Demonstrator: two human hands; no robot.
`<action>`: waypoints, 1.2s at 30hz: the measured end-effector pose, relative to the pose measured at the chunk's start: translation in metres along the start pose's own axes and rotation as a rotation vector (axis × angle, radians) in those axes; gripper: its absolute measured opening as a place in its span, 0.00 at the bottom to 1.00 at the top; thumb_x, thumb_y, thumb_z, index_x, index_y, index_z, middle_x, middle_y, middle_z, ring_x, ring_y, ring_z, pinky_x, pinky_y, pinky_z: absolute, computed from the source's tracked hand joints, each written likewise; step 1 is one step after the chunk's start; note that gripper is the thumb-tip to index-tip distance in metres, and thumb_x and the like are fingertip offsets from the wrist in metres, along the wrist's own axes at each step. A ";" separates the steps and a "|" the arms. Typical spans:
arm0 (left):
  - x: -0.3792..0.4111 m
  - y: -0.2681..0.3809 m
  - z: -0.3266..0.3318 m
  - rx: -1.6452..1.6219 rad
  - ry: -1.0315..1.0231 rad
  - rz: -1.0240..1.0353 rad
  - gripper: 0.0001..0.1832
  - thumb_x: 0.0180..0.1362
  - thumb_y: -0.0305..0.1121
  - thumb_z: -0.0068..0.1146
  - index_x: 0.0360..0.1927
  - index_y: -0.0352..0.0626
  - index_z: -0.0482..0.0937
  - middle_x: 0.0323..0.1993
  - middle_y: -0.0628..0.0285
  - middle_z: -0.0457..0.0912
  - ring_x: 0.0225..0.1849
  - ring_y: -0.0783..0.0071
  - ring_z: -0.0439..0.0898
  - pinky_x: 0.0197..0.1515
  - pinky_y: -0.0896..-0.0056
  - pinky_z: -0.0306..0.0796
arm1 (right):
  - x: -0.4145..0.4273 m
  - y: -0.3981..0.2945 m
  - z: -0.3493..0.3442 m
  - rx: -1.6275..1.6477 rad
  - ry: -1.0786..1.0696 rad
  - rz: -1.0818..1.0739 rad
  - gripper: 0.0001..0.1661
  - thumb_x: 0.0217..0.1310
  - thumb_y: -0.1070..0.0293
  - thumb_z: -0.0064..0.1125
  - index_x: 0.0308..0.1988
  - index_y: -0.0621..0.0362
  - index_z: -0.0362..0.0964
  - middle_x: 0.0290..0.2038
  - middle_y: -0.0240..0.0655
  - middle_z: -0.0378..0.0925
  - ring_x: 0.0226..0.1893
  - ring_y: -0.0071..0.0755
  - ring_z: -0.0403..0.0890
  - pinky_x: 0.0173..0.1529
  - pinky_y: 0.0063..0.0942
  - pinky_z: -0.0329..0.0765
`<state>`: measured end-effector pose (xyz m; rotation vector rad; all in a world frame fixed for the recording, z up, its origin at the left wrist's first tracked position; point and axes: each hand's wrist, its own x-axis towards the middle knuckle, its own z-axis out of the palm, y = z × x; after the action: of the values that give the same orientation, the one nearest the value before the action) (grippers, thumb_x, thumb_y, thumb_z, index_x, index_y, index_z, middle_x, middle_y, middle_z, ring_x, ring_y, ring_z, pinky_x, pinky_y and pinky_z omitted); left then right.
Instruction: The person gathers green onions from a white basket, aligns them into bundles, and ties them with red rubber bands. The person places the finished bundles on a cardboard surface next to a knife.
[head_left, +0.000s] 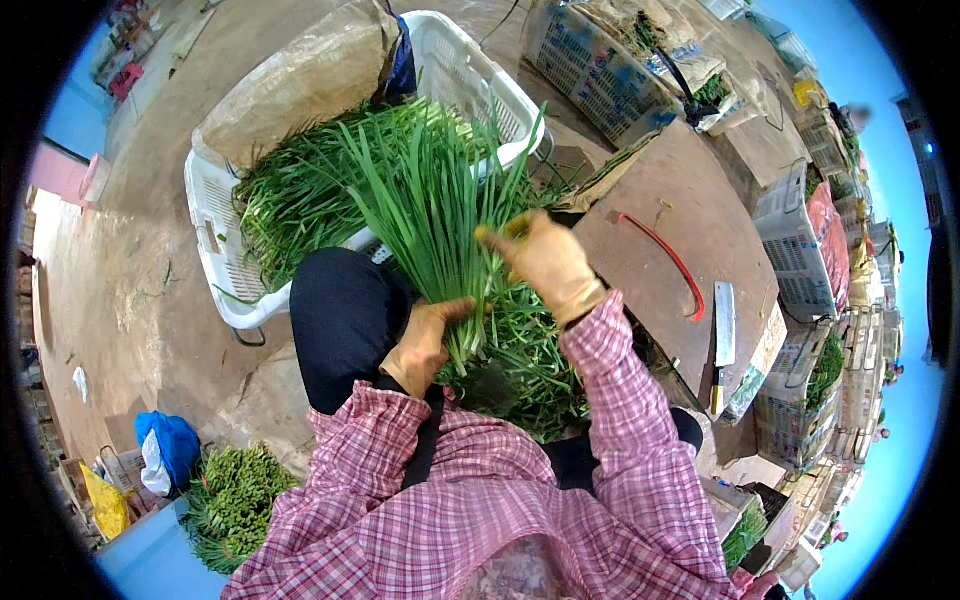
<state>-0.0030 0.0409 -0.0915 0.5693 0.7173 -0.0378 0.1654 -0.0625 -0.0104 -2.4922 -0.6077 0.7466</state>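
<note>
My left hand (424, 341), in a tan glove, grips a bunch of long flat green leaves (442, 240), likely garlic chives, near their pale stem ends. The leaves fan upward over the edge of a white plastic crate (277, 304). My right hand (544, 259), gloved with yellowed fingertips, is at the right side of the bunch; it is blurred, and whether its fingers hold a leaf I cannot tell. More cut leaves (300, 195) fill the crate, partly under a tan sheet (300, 82). Loose leaves and trimmings (532, 360) lie below my hands, between my knees.
On a brown board (622, 277) at my right lie a red curved strip (667, 259) and a cleaver (724, 322). Tied green bundles (240, 495) stand at the lower left beside a blue bag (169, 450). Stacked crates (795, 232) line the right; several people are far off there.
</note>
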 end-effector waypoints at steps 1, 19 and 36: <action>0.001 -0.001 0.000 0.002 0.007 -0.001 0.17 0.57 0.22 0.57 0.52 0.36 0.77 0.40 0.55 0.85 0.35 0.61 0.84 0.34 0.61 0.81 | -0.010 0.008 0.017 0.035 -0.042 0.038 0.47 0.56 0.34 0.61 0.56 0.68 0.69 0.45 0.55 0.81 0.44 0.55 0.84 0.52 0.40 0.79; 0.014 -0.011 -0.010 -0.041 0.061 0.041 0.14 0.63 0.27 0.54 0.52 0.35 0.78 0.42 0.54 0.84 0.40 0.60 0.84 0.42 0.58 0.81 | -0.040 0.025 0.067 0.111 0.595 -0.334 0.32 0.53 0.67 0.69 0.58 0.59 0.71 0.45 0.45 0.79 0.41 0.45 0.81 0.48 0.37 0.78; 0.016 -0.011 -0.012 -0.189 -0.012 -0.012 0.14 0.67 0.33 0.49 0.50 0.35 0.77 0.41 0.53 0.83 0.39 0.58 0.84 0.46 0.53 0.81 | -0.028 0.015 0.076 0.023 0.216 -0.103 0.20 0.56 0.57 0.65 0.45 0.57 0.81 0.42 0.48 0.82 0.43 0.53 0.83 0.48 0.42 0.78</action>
<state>-0.0008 0.0397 -0.1140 0.3837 0.7043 0.0156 0.1029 -0.0659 -0.0643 -2.4565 -0.6387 0.4355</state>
